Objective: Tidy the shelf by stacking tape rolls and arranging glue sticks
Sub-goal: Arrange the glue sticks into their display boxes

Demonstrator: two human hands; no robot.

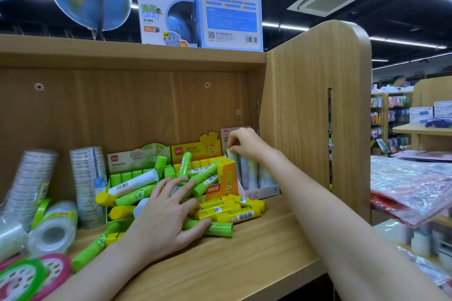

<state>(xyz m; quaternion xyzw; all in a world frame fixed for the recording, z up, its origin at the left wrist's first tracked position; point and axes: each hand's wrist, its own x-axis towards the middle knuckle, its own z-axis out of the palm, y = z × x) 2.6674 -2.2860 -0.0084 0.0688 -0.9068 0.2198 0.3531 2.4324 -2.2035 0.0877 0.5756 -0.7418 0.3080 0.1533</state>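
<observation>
So from my end of the feed, I'm using the yellow display box point(221, 166) as my anchor, since it sits about mid-shelf against the back panel.

Far left of it there are two tall stacks of clear tape rolls point(89, 178), both leaning a bit, and below those some loose tape rolls point(52, 230) lying on their sides on the wooden shelf point(244, 264). At the bottom left corner I can see a green and a pink tape dispenser ring, pretty blurry.

Just left of the yellow box is the green display box point(133, 161), with a messy pile of green glue sticks point(200, 176) and a white-and-green one point(134, 184) lying across both boxes.

My left hand point(166, 217) is spread flat, fingers straight and fanned out, resting on top of that pile right in front of the yellow box. It isn't gripping anything; the sticks lie under the palm and fingers, and the thumb tip touches a loose green glue stick point(215, 228) lying on the shelf board. A cluster of yellow glue sticks point(230, 210) sits just right of the fingertips, in front of the yellow box.

Right of the yellow box is a pinkish box point(259, 190) of pastel glue sticks standing upright. My right hand point(244, 144) is over it, fingers curled, pinching the top of one pale green pastel stick point(232, 156) at the left side of that box. The stick is upright, directly below the fingertips.
</observation>
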